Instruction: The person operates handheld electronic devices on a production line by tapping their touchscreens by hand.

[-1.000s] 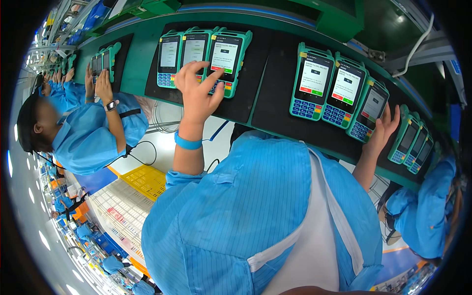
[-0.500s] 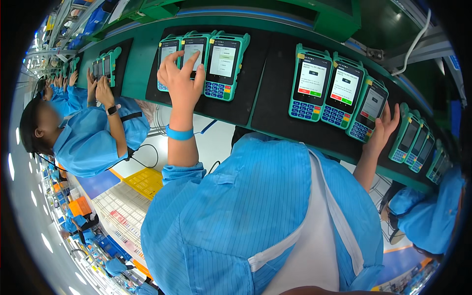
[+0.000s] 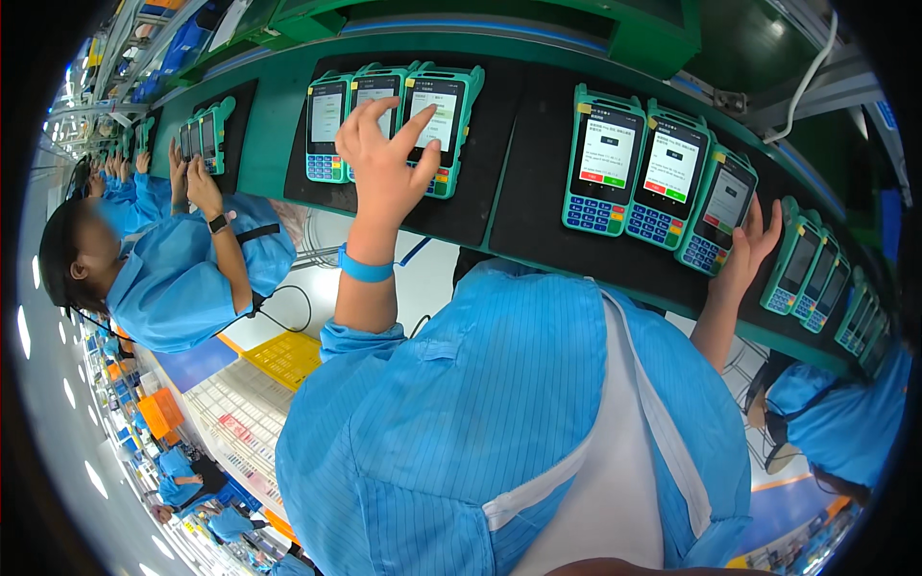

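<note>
My left hand (image 3: pixel 389 158) hovers over a group of three green payment terminals, its fingers spread and the index fingertip at the screen of the rightmost terminal (image 3: pixel 444 108). Behind the hand, the middle terminal (image 3: pixel 375 88) is partly covered; the left terminal (image 3: pixel 327 120) shows a lit list. To the right stand three more payment terminals: a left one (image 3: pixel 603 154), a middle one (image 3: pixel 672 168) and a right one (image 3: pixel 727 206) with a dimmer screen. Beside that right one's edge rests my right hand (image 3: pixel 744 252), fingers apart, holding nothing.
Black mats (image 3: pixel 509 182) cover the green bench. Farther right sit more terminals (image 3: pixel 807 278). A co-worker (image 3: pixel 182 259) at the left handles other terminals (image 3: pixel 204 139). A white cable (image 3: pixel 812 77) hangs at the upper right, and a yellow basket (image 3: pixel 283 359) stands below the bench.
My left hand has shifted right, from the middle terminal's screen to the rightmost one of the left group. My right hand stays by the same terminal.
</note>
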Demonstrator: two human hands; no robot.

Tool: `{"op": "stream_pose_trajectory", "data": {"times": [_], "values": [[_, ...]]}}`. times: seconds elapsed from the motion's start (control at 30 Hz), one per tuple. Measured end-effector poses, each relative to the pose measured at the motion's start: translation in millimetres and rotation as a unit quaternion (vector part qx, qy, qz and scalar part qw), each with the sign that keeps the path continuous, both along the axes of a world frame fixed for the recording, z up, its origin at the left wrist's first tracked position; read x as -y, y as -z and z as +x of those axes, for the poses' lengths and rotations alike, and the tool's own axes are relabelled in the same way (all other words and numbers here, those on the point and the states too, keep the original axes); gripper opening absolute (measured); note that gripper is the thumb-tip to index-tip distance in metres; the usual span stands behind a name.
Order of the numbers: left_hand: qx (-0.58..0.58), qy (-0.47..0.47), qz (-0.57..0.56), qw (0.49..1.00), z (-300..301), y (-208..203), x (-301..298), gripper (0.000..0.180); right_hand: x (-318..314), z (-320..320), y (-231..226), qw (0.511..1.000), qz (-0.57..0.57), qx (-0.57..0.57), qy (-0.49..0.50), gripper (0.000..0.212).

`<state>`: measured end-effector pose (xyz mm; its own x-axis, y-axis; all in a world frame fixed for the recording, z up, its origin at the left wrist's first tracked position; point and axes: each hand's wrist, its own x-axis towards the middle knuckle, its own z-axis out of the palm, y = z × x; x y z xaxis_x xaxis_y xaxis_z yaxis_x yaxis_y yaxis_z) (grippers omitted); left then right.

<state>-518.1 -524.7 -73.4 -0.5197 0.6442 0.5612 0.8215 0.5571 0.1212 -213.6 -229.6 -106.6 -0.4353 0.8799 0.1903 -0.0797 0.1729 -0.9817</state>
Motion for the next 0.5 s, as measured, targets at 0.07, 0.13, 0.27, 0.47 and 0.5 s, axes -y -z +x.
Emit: {"op": "stream_pose_trajectory", "data": {"times": [0.07,0.13,0.27,0.47,0.5], "values": [[0.011,0.0,-0.015,1.0,2,0,-6,0.032,0,0,0,1.0,-0.001,0.0,0.0,0.078],[0.021,-0.001,-0.028,0.999,3,1,-7,0.032,0,-1,0,1.0,-0.005,0.005,-0.002,0.078],[0.028,-0.018,0.001,0.999,-4,3,6,0.031,1,-1,-1,1.0,-0.003,-0.007,-0.003,0.079],[-0.037,-0.176,0.021,0.983,-41,10,49,0.031,1,-1,-1,1.0,-0.005,-0.017,-0.006,0.077],[-0.04,-0.194,0.02,0.98,-48,11,54,0.03,1,-1,-1,1.0,-0.005,-0.017,-0.006,0.077]]}}
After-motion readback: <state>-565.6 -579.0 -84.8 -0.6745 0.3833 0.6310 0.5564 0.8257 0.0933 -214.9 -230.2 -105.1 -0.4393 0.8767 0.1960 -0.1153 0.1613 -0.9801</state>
